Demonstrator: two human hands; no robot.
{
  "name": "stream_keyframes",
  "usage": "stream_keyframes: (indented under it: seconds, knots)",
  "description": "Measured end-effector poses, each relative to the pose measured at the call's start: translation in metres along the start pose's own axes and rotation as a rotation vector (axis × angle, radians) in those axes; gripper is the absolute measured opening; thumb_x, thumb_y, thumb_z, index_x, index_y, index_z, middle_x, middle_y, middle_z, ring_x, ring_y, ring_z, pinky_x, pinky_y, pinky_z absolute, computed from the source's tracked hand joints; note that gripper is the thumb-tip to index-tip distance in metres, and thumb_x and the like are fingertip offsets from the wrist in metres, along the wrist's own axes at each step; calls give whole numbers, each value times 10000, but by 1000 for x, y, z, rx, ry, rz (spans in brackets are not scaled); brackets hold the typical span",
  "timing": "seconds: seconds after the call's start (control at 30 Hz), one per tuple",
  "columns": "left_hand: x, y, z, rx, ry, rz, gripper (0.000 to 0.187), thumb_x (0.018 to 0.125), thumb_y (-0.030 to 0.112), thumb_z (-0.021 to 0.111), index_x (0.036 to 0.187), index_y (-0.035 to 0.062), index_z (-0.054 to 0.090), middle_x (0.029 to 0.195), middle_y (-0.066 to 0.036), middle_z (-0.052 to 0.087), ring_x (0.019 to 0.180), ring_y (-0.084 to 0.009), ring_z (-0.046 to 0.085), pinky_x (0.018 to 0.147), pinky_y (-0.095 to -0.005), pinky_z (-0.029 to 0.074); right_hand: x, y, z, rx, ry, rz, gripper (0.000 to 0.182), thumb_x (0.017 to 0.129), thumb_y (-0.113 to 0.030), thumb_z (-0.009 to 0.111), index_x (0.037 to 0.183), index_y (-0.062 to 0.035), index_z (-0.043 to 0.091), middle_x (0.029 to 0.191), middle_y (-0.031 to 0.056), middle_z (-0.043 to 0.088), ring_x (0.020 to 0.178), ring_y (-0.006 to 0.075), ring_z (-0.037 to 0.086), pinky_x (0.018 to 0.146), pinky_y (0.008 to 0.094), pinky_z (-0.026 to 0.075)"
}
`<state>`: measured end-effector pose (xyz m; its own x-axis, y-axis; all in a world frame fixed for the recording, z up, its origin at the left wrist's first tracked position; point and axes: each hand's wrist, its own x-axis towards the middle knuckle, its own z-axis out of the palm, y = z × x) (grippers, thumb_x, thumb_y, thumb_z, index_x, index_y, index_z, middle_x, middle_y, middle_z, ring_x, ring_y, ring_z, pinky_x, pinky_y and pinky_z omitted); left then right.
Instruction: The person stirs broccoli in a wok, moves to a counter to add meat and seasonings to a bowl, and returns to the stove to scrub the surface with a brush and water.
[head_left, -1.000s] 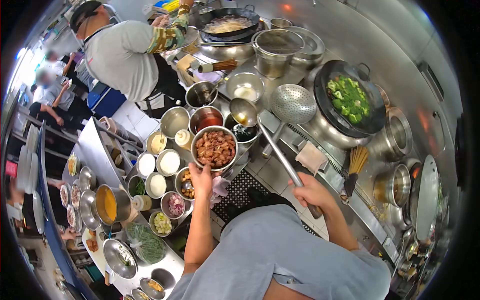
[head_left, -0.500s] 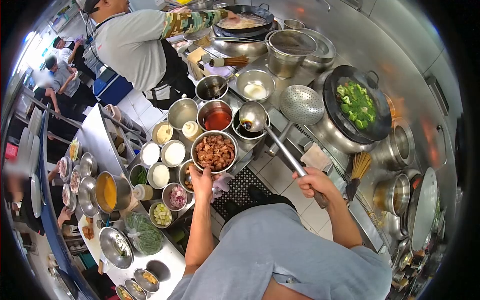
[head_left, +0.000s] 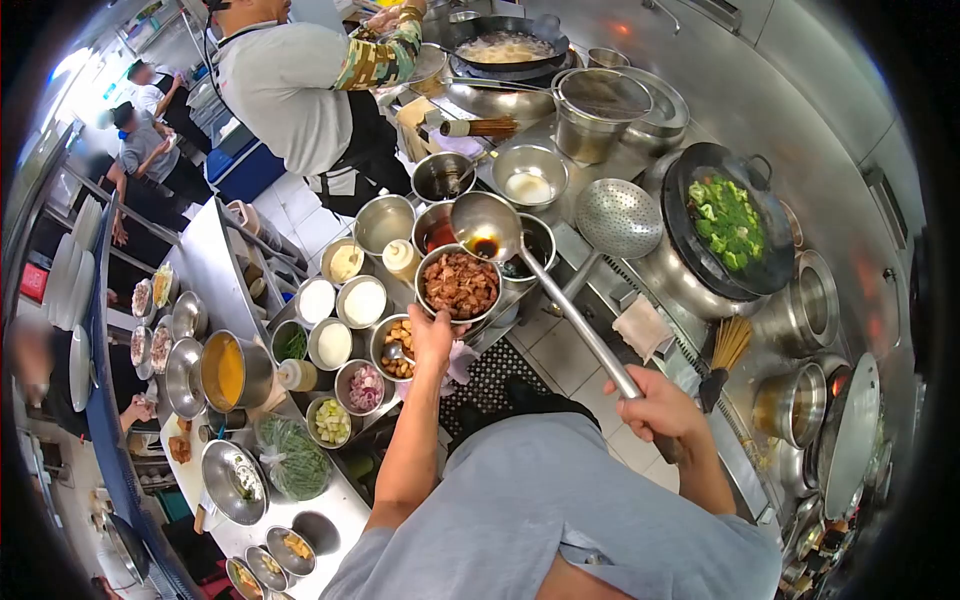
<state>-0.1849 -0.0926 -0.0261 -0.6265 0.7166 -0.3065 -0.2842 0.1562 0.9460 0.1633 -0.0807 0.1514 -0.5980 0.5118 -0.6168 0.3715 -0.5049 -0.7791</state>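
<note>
The left hand point(head_left: 434, 342) grips the near rim of the meat bowl point(head_left: 460, 286), which is held level above the table point(head_left: 330, 520). The right hand point(head_left: 655, 402) is closed around the handle of the ladle point(head_left: 487, 226). The ladle head, containing a small amount of dark liquid, is positioned at the far rim of the meat bowl and partly covers the container of red sauce point(head_left: 437, 228). Just beside the left hand is the container of nuts point(head_left: 395, 348). The strainer point(head_left: 619, 218) lies between the ladle and the wok point(head_left: 728, 222), which contains broccoli point(head_left: 727, 222).
</note>
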Motion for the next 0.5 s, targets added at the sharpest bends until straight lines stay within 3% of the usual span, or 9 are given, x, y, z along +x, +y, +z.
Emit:
stream_keyframes:
  seconds: [0.1,0.23,0.33,0.5]
  knots:
    - [0,9,7,-33,-13,21,263,899,-44,487,1115,-38,337,1101,-204,529,810,-267,647,593,-321,601,-5,-2,12,-45,23,-41,320,836,-37,574,1150,1,519,607,-4,507,416,81,462,398,236,352]
    - [-1,14,4,-112,-45,43,249,913,-41,480,1123,-41,347,1136,-208,518,854,-253,635,579,-301,606,12,13,3,206,0,-81,297,843,-12,556,1137,-2,519,625,9,515,417,83,466,402,240,377]
    - [-1,8,-4,-115,-43,22,249,912,-47,481,1124,-34,351,1119,-202,520,854,-252,627,583,-305,602,34,23,-6,95,67,-137,291,834,-16,540,1122,11,512,640,26,524,424,93,482,405,247,389]
    - [-16,12,-10,-86,13,-14,255,911,-42,489,1117,-24,340,1102,-195,518,866,-254,626,564,-305,595,71,36,-18,-246,231,-31,288,791,-100,579,1051,15,535,649,34,526,447,126,515,420,290,416]
